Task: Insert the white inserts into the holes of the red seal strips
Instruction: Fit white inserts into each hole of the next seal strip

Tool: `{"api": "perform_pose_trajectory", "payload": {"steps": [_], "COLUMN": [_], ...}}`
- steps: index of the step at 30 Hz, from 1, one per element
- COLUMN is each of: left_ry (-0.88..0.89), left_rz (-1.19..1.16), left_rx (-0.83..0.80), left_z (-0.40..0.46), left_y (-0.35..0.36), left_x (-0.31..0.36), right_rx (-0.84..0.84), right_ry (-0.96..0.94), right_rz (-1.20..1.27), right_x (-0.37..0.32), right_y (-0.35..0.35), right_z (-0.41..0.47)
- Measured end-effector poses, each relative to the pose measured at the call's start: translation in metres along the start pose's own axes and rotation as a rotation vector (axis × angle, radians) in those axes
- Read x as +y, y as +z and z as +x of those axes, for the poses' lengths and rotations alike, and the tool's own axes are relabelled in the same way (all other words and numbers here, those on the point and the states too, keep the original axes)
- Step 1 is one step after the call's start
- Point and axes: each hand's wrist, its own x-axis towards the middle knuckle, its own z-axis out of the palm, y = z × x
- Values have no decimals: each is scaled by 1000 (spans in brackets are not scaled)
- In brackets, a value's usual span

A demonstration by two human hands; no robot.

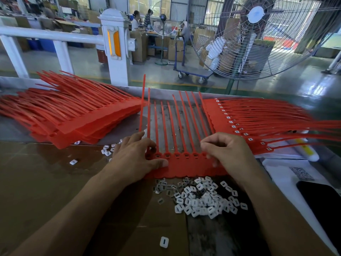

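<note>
Nearest the person, toward the table's front edge, a single white rounded-rectangle plastic insert (164,242) lies alone on the flattened brown cardboard sheet (46,182), and just beyond it sits the loose heap of white slotted plastic inserts (203,198). Touching the heap's far side is the joined red plastic seal strip sheet (186,166), flat at the middle of the table with its thin tails pointing away toward the far edge. The left hand (134,159) presses the sheet's left end, thumb laid flat on the tab and fingers lightly bent over the heads, gripping nothing. The right hand (227,150) curls over the sheet's right end with fingertips bunched (blur hides whether an insert is pinched there, so I cannot tell). The row of square holes between the hands looks dark and unfilled, so this sheet seems barely started; the next move likely calls for seating an insert squarely in a hole while the left hand steadies the sheet. Farther off, a stack of unfilled red strip sheets (77,115) fills the far left, and a fanned stack with white inserts fitted (245,124) lies at the right.
</note>
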Motion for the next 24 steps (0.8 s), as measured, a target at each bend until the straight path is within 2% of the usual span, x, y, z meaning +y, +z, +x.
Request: {"api": "perform_pose_trajectory", "payload": {"steps": [6, 16, 24], "left_ry": [-2, 7, 6], "left_rz": [-7, -1, 5], "left_rx": [-3, 0, -1], "left_z": [-1, 0, 0], "left_y": [0, 1, 2], "left_x": [-1, -2, -3], "right_rx": [10, 111, 95], "right_ry": [81, 58, 64], "right_rz": [-97, -262, -285], "right_x": [13, 13, 16], "right_y": [2, 1, 3], "right_z": [5, 5, 6]}}
